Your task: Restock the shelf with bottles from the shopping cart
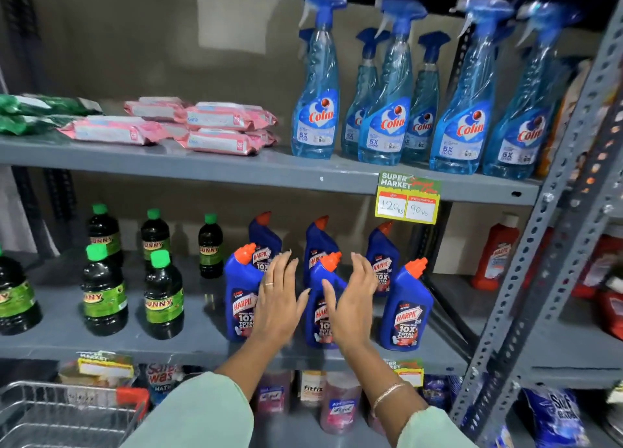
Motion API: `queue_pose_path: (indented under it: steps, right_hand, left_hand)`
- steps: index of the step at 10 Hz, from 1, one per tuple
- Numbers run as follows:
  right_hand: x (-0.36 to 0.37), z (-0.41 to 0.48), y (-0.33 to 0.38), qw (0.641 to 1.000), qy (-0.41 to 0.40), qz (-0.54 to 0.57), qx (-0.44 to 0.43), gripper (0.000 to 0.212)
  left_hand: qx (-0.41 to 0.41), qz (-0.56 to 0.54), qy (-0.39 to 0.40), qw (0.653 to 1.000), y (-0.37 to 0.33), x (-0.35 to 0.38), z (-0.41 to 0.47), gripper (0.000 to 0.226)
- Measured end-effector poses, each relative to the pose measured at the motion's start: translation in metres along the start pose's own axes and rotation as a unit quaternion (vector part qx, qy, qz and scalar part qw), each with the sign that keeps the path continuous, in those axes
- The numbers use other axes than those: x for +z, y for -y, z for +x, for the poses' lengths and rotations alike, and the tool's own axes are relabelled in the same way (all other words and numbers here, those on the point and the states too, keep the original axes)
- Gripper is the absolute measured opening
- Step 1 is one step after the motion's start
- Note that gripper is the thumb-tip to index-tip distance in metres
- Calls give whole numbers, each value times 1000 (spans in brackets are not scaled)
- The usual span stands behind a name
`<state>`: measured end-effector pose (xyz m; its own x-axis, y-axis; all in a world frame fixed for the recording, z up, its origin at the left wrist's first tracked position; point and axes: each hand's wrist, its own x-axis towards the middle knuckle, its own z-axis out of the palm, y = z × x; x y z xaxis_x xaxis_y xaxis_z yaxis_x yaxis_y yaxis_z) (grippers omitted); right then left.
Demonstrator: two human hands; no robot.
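Several blue Harpic bottles with orange caps stand on the middle shelf (202, 341). The front middle Harpic bottle (320, 316) stands between my two hands. My left hand (279, 299) is open with fingers spread, just left of it and in front of the front left Harpic bottle (241, 299). My right hand (354, 299) is open too, just right of the middle bottle, palm toward it. Neither hand grips anything. Another Harpic bottle (406, 309) stands at the front right. The wire shopping cart (67, 414) with a red handle shows at the bottom left; I see no bottles in its visible part.
Dark Sunny bottles (163, 299) with green caps fill the left of the middle shelf. Blue Colin spray bottles (387, 110) and pink wipe packs (215, 124) sit on the upper shelf. A price tag (408, 200) hangs from its edge. A perforated grey upright (539, 245) stands at right.
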<state>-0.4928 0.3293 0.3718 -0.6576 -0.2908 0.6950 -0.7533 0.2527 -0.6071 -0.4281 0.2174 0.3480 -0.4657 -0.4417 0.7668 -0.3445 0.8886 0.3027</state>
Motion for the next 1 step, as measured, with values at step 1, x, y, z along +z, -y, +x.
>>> queue_pose_path:
  steps: [1]
  right_hand:
    - [-10,28,37,989,-75,-15,-124,60]
  left_hand:
    - [57,29,-66,996,1,-28,31,58]
